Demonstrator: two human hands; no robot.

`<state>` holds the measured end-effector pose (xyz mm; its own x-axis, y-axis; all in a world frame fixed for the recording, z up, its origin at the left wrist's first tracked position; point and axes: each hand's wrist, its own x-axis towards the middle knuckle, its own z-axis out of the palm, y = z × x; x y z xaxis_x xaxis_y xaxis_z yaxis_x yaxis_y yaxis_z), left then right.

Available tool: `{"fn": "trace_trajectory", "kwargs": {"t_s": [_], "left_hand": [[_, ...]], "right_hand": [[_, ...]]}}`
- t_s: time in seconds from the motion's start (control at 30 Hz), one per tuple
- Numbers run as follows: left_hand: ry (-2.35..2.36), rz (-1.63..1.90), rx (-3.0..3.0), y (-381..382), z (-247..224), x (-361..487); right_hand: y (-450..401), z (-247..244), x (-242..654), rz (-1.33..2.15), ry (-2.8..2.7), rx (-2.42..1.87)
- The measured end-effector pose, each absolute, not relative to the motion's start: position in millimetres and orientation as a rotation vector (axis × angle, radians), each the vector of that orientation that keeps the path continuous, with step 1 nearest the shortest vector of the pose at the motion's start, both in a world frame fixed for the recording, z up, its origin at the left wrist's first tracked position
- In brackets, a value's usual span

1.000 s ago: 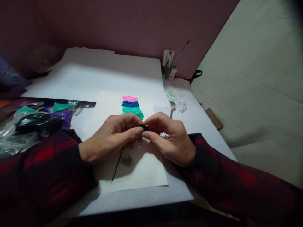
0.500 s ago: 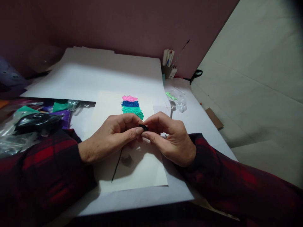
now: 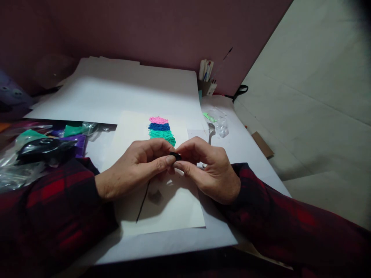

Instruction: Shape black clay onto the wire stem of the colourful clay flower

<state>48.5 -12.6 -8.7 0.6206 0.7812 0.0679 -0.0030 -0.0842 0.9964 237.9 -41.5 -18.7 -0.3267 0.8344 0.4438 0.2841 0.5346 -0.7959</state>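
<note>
Between the fingertips of both hands is a small piece of black modelling clay (image 3: 175,156). My left hand (image 3: 139,164) pinches it from the left with thumb and forefinger. From the other side, the thumb and fingers of my right hand (image 3: 207,166) close on it too. Below them lies a cream sheet of paper (image 3: 182,216), bearing a thin black strand (image 3: 142,206) whose upper end is hidden behind my left hand. Beyond my fingertips the sheet carries textured bands of pink (image 3: 158,120), dark blue (image 3: 159,127) and green clay (image 3: 162,136).
Plastic bags (image 3: 43,150) with black, green and purple contents crowd the left side. Large white sheets (image 3: 130,88) lie at the back. On the right are a fork (image 3: 211,130), a clear crumpled bag (image 3: 222,123), a pen holder (image 3: 205,87) and scissors handles (image 3: 241,90).
Both hands stay over the paper with the black clay pinched between them. Nothing else has visibly moved beyond a very slight shift of the view.
</note>
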Motion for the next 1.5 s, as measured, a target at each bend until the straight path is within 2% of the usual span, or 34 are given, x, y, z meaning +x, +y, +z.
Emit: {"fn": "trace_trajectory", "kwargs": {"t_s": [1.5], "left_hand": [[0.717,0.696,1.598,-12.1,-9.0,50.3]], "right_hand": [[-41.2,-15.3,242.1,0.719,-1.980,-0.960]]}}
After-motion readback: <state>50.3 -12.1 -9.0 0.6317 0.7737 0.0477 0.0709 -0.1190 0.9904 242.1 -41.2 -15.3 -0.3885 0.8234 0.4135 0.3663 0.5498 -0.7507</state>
